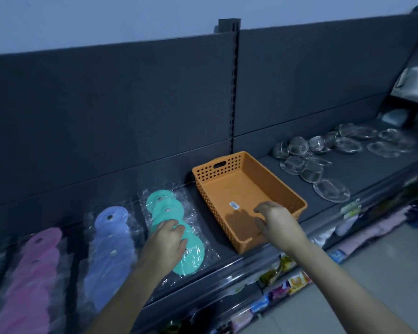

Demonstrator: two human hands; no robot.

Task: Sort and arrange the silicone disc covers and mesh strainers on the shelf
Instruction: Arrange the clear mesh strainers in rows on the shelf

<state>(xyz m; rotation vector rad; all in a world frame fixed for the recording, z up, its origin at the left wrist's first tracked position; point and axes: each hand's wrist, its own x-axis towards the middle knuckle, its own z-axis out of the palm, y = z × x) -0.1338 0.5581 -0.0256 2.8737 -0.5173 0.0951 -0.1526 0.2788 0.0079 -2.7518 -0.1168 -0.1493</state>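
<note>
- i'm judging the step in hand as the sorting of the silicone disc covers by colour: my left hand (pixel 170 239) is lying palm down on the teal pack (pixel 179 237), fingers spread flat over the plastic wrap, pressing rather than gripping it
- my right hand (pixel 274 220) is hovering over the near end of the orange basket (pixel 246 189), fingers loosely curled and open, holding nothing that i can see
- the teal pack is lying on the shelf (pixel 362 169) just beside the basket's left wall; the blue pack (pixel 111 239) and the pink pack (pixel 38 266) are lying in rows further left, each in its own clear sleeve
- the clear round pieces (pixel 307 165) are sitting scattered on the shelf well to the right of the basket; i can't tell whether these are the mesh strainers or more covers
- the basket is looking empty apart from a small sticker (pixel 233 205) on its floor
- the next move, as i'm reading it, is calling for the left hand to square up or lift the teal pack, while the right hand is steadying or shifting the basket; the slippery wrap could be sliding under a flat palm, so a proper pinch at the edge seems wiser
- the sticker is showing blue marks too small to read; packets on the lower shelves (pixel 297 280) are carrying printing that is too blurred to make out
</note>
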